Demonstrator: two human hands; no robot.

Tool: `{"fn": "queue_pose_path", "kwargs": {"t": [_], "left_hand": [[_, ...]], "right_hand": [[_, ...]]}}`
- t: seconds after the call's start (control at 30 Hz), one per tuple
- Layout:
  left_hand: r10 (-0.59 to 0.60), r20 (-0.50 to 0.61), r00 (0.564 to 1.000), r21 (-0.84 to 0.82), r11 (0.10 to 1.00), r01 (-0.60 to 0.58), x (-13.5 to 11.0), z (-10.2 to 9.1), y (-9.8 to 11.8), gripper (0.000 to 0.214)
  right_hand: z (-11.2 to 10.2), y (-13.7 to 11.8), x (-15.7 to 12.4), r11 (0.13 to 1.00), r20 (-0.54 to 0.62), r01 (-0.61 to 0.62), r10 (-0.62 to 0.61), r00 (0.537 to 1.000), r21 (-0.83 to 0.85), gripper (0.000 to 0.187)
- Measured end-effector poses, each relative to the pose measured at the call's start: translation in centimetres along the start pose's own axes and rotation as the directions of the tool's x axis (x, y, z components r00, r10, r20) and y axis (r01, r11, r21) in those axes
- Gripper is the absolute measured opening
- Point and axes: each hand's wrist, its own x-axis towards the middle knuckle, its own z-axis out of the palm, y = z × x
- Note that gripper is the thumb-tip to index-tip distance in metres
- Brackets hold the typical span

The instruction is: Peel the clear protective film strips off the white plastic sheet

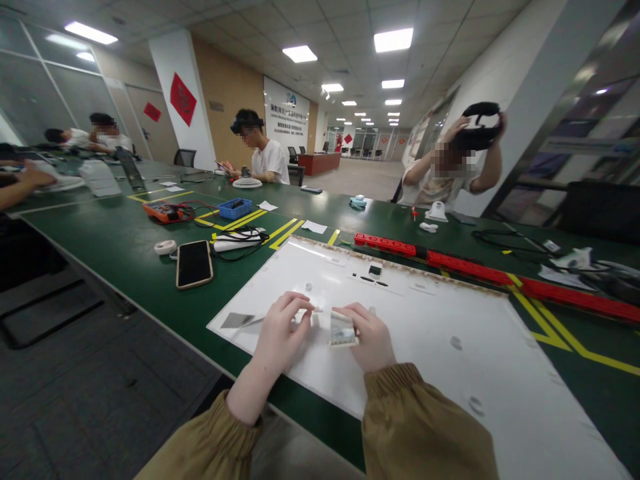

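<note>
1. While the right hand (371, 333) grips a small flat packet (343, 331) over the whiteboard (425, 373), left hand (283, 330) hovers at its 9 o'clock, fingers bent inward; cannot tell if they pinch anything
2. Progress: packet held, not set down; handling looks under way, what's left can't be told
3. Flat grey strip (237, 321) at 9 o'clock, near whiteboard corner
4. Whiteboard edge close at 7 o'clock; phone (194, 265) at 10, red power strip (465, 265) toward 2; most room at 3 to 4, grey discs (455, 343) there
</note>
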Motion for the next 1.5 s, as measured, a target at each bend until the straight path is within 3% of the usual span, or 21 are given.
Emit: {"fn": "queue_pose_path", "kwargs": {"t": [0.1,0.23,0.53,0.7,0.83,1.17,1.37,1.5], "left_hand": [[-0.005,-0.055,0.998,-0.011,1.000,0.004,0.02,-0.13,-0.03,0.015],[0.005,-0.077,0.997,-0.017,1.000,-0.007,0.04,-0.27,0.09,0.014],[0.036,-0.114,0.993,0.037,0.999,-0.032,0.02,-0.17,-0.25,0.011],[0.033,-0.108,0.994,0.050,0.998,-0.028,0.05,-0.28,-0.07,0.012],[0.024,-0.096,0.995,0.056,0.998,-0.019,0.06,-0.28,-0.05,0.012],[0.023,-0.023,0.999,0.043,0.999,-0.022,0.07,-0.15,-0.07,0.012],[0.004,0.031,1.000,0.055,0.998,-0.006,-0.10,-0.02,-0.19,0.012],[-0.002,0.123,0.992,0.092,0.996,-0.009,-0.29,0.39,-0.66,0.019]], "right_hand": [[0.22,0.39,0.01,0.994,-0.128,-0.112,0.109,0.986,-0.012,0.019],[0.53,0.77,0.15,0.981,-0.282,-0.187,0.165,0.945,-0.052,0.034],[0.07,0.36,0.40,0.982,-0.260,-0.187,0.177,0.949,-0.014,0.027],[-0.08,0.28,0.40,0.976,-0.299,-0.198,0.164,0.940,-0.089,0.037],[0.09,0.44,0.32,0.972,-0.254,-0.210,0.177,0.951,-0.108,0.038],[0.40,0.66,0.20,0.960,-0.005,-0.251,0.253,0.968,-0.120,0.030],[0.45,0.69,0.28,0.947,0.015,-0.314,0.316,0.949,-0.068,0.025],[0.31,0.43,0.26,0.956,0.066,-0.293,0.293,0.954,-0.012,0.020]]}}
